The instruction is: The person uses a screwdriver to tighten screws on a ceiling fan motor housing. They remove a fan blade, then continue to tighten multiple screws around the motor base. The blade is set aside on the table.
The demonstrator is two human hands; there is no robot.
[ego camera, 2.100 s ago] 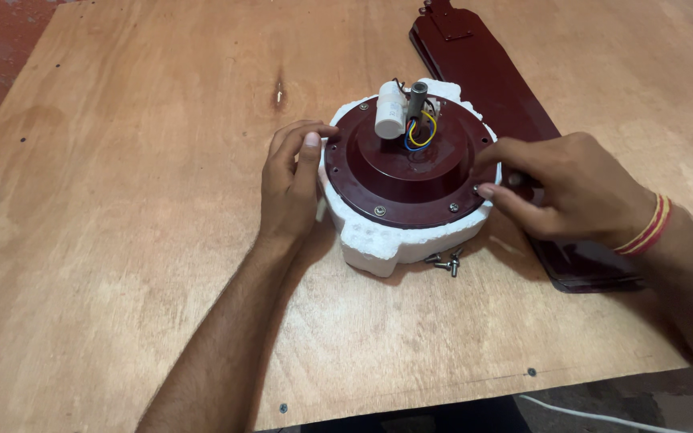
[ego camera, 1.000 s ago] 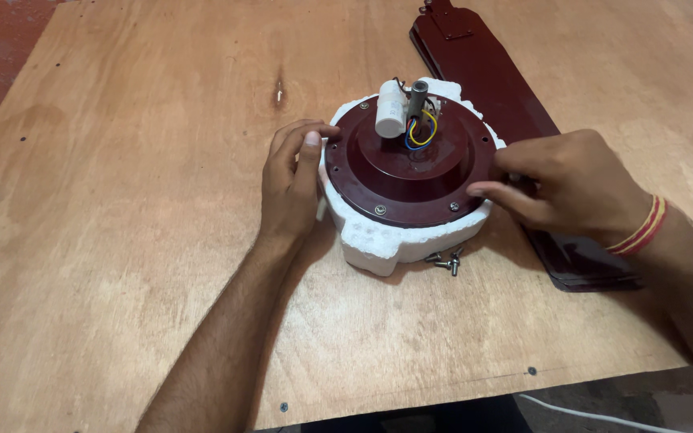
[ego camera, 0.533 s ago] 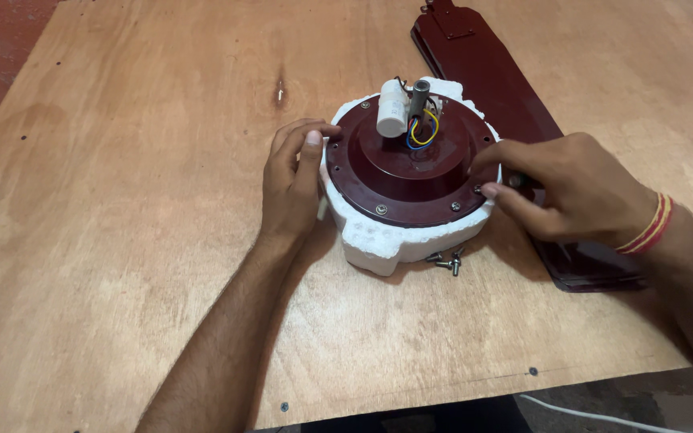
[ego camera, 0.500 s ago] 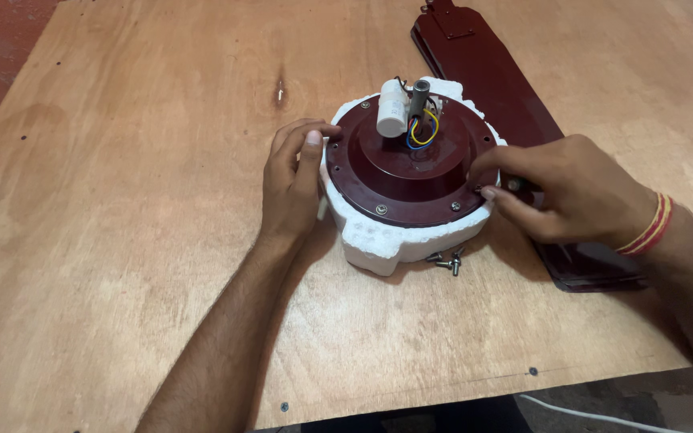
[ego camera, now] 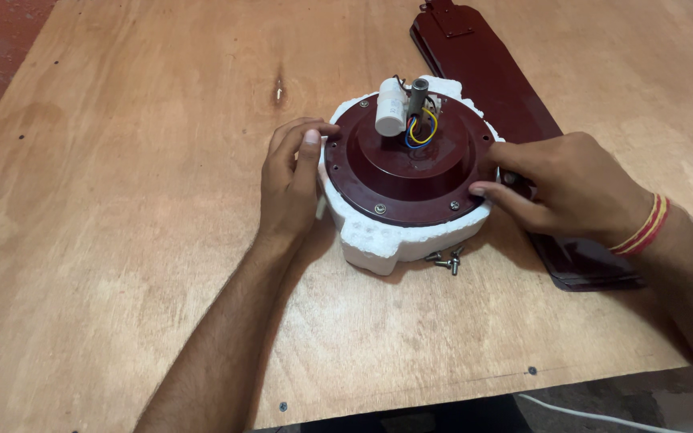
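Observation:
A round maroon fan motor [ego camera: 411,164] sits in a white foam cradle [ego camera: 374,240] on the plywood table [ego camera: 122,200]. On top of it stand a white capacitor [ego camera: 391,116], a short grey shaft and coloured wires. My left hand [ego camera: 289,180] rests against the left side of the motor and foam, fingers curled on the rim. My right hand [ego camera: 567,188] presses fingertips on the motor's right rim; an orange thread band is on that wrist.
A maroon fan blade [ego camera: 495,88] lies behind and under my right hand, running to the table's far edge. A few loose screws [ego camera: 445,258] lie in front of the foam. A white cable [ego camera: 595,413] lies on the floor past the near edge.
My right hand's fingers have shifted slightly along the motor's right rim. The left hand and the motor stay in place.

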